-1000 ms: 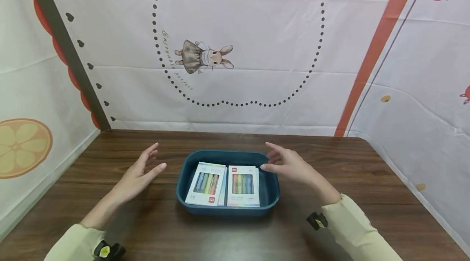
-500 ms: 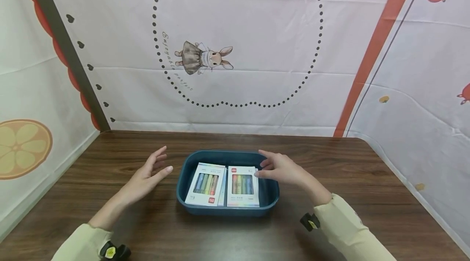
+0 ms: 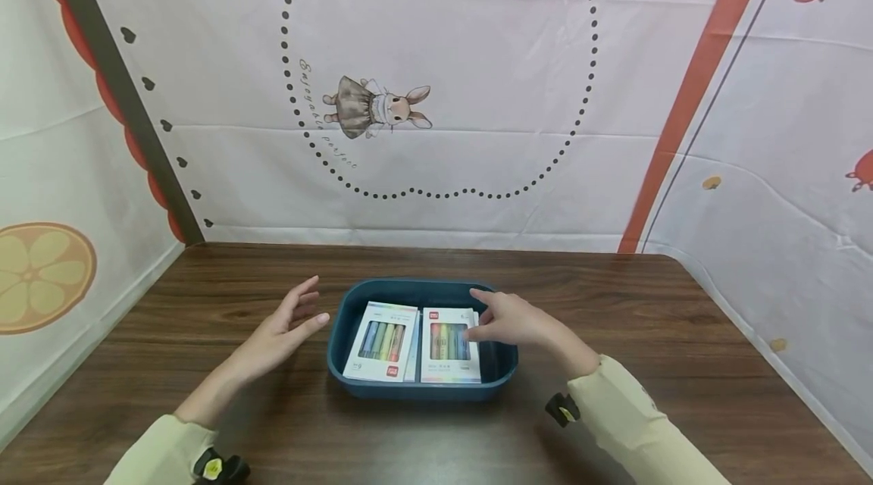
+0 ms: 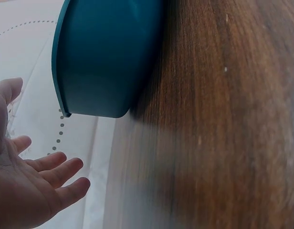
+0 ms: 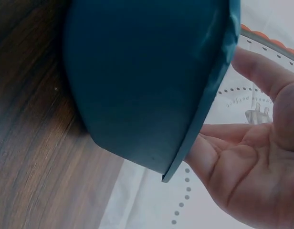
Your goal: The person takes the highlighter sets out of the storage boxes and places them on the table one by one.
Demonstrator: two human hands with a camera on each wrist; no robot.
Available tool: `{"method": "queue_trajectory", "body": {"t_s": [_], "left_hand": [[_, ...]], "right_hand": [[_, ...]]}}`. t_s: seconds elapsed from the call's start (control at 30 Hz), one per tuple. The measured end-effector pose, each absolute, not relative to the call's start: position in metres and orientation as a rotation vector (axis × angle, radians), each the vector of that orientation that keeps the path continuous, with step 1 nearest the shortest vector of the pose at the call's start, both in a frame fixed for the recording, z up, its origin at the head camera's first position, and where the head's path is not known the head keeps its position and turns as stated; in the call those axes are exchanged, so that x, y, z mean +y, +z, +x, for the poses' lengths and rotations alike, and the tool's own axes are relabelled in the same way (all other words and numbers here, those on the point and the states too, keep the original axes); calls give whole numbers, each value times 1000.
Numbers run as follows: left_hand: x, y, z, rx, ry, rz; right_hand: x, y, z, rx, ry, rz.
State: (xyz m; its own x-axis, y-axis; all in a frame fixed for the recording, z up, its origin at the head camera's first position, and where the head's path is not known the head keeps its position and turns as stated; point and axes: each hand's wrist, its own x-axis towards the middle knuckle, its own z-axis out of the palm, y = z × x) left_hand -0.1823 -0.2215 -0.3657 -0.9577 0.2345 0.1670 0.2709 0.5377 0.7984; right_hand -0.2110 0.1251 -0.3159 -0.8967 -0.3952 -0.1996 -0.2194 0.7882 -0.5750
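Note:
A dark teal plastic bin (image 3: 423, 392) stands on the wooden table. Inside lie white crayon boxes with windows onto coloured sticks: a tilted left box (image 3: 382, 341) and a straighter right box (image 3: 446, 345), each with more packaging peeking out beneath. My right hand (image 3: 508, 318) reaches over the bin's right end, its thumb overlapping the right box in the head view. In the right wrist view its fingers pass behind the rim, their tips hidden. My left hand (image 3: 283, 330) hovers left of the bin, fingers spread and holding nothing; the left wrist view shows it apart from the bin wall (image 4: 109, 62).
The brown wooden table (image 3: 423, 447) extends around the bin on every side. A white printed cloth (image 3: 477, 91) hangs behind it and along both sides. Each sleeve has a small black wrist device (image 3: 221, 467) near the cuff.
Both hands have moved inward. The left has come right, closer to the bin; the right has moved left and lower, from the bin's right edge to over the right box. The bin stays put.

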Motion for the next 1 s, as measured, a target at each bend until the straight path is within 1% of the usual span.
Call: {"method": "queue_trajectory", "body": {"t_s": [0.2,0.4,1.0], "left_hand": [[-218,-368,-184,-2726,-1451,-467],[-214,-370,-184,-2758,-1465,-432],[-204,-375,-190,-2805,-1519,-436]], "right_hand": [[120,-317,-212,2653,-715,-491],[116,-317,-213,2631,-631,-504],[112,-321,-213,2621,-600,-530]]}}
